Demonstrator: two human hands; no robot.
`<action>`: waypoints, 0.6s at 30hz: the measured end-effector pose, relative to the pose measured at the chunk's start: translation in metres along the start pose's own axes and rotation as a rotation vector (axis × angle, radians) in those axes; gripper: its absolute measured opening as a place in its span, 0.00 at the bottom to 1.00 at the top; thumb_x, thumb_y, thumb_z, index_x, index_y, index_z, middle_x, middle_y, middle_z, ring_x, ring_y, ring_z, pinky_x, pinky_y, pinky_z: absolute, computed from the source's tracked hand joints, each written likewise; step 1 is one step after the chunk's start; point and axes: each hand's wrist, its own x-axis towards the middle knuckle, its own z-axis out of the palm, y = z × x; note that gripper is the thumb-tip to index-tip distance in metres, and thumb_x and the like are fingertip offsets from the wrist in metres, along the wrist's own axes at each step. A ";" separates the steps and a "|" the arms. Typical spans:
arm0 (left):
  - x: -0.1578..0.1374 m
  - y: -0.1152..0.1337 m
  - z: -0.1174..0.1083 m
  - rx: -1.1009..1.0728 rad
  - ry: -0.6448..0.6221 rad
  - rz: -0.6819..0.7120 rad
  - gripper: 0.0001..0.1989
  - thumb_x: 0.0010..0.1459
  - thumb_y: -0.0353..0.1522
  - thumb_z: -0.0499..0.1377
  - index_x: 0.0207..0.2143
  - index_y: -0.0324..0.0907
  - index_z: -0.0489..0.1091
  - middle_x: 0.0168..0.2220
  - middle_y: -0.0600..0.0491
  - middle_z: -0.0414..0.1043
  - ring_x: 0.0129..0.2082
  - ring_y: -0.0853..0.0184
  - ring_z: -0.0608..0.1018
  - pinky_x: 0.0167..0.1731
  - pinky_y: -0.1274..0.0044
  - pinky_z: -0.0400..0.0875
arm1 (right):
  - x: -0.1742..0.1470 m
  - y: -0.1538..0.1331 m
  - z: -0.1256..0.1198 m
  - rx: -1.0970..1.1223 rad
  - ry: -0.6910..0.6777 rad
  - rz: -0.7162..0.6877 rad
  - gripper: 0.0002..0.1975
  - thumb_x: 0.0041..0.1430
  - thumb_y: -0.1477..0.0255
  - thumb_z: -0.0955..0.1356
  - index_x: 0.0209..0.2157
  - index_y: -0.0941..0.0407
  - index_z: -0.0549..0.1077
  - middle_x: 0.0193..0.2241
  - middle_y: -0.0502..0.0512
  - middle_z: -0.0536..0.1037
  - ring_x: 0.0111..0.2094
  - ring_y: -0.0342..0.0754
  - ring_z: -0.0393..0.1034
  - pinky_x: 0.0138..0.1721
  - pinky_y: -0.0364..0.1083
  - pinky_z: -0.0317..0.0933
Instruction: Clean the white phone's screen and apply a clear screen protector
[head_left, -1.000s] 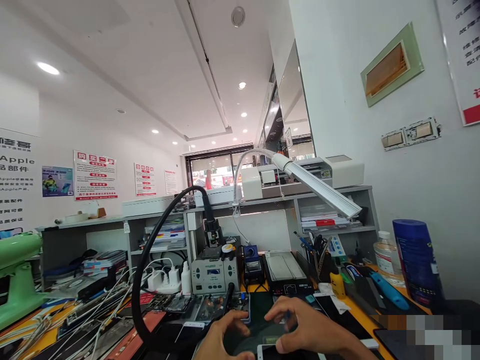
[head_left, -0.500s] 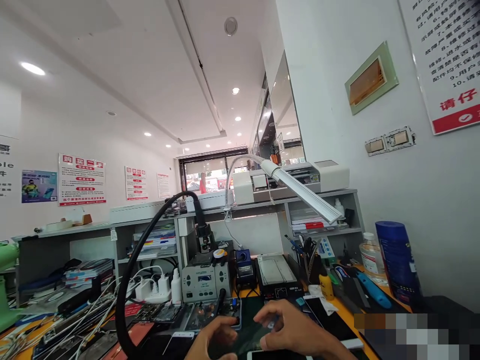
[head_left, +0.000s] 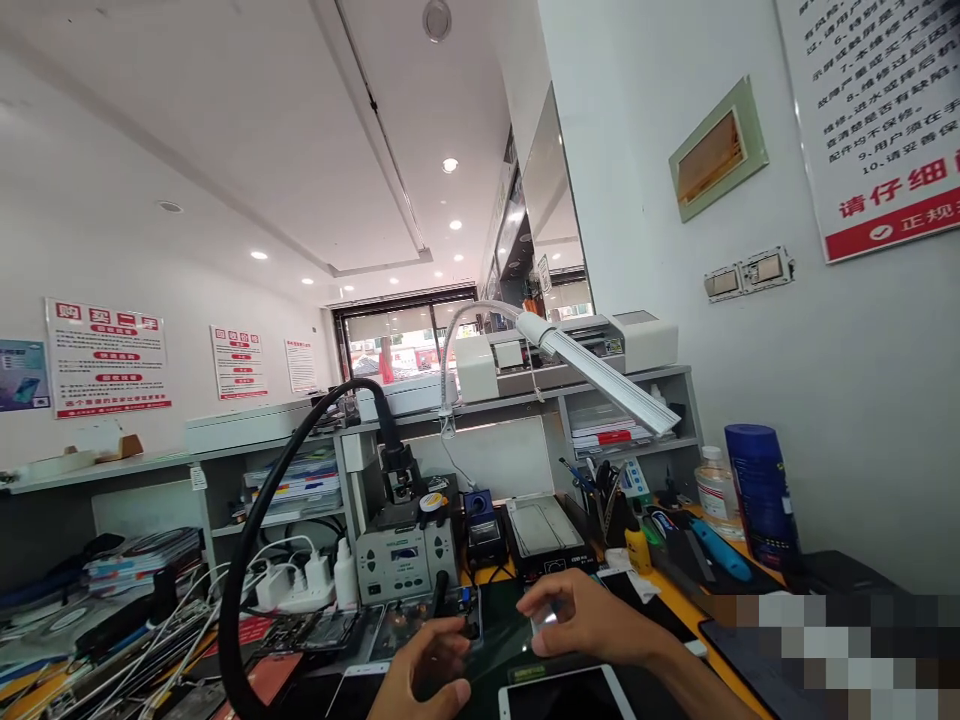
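Observation:
Both my hands hover over the dark green work mat, fingers curved. My left hand is open, thumb and fingers apart, with nothing seen between them. A gap also shows between the thumb and fingers of my right hand, which is open. Through that gap a small shiny clear piece shows; whether it touches the fingers I cannot tell. Just below my right hand lies a white-framed smartphone with a dark screen, its lower part cut off by the picture's edge. Another white-edged phone lies left of my left hand.
A black flexible hose arches up at left. Behind the mat stand a grey soldering station and a flat heating plate. A white lamp hangs above. Cables and phone parts crowd the left; a blue can stands right.
The view has turned slightly right and down, so more of the smartphone shows. Both hands stay near the mat in much the same curved pose.

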 end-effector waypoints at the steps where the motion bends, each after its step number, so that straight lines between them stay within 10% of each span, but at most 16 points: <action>1: -0.001 0.002 0.000 0.007 -0.001 0.004 0.39 0.45 0.59 0.65 0.54 0.47 0.69 0.48 0.45 0.72 0.50 0.52 0.73 0.53 0.67 0.67 | 0.000 0.000 0.000 0.008 -0.005 0.007 0.26 0.46 0.57 0.77 0.45 0.57 0.80 0.41 0.58 0.76 0.41 0.52 0.70 0.41 0.47 0.64; 18: -0.012 0.010 -0.001 0.222 0.044 -0.038 0.32 0.49 0.43 0.68 0.57 0.52 0.68 0.51 0.50 0.74 0.53 0.52 0.73 0.55 0.67 0.65 | -0.018 -0.001 -0.015 -0.076 -0.044 0.081 0.27 0.47 0.60 0.77 0.49 0.54 0.77 0.50 0.60 0.73 0.48 0.56 0.69 0.49 0.52 0.64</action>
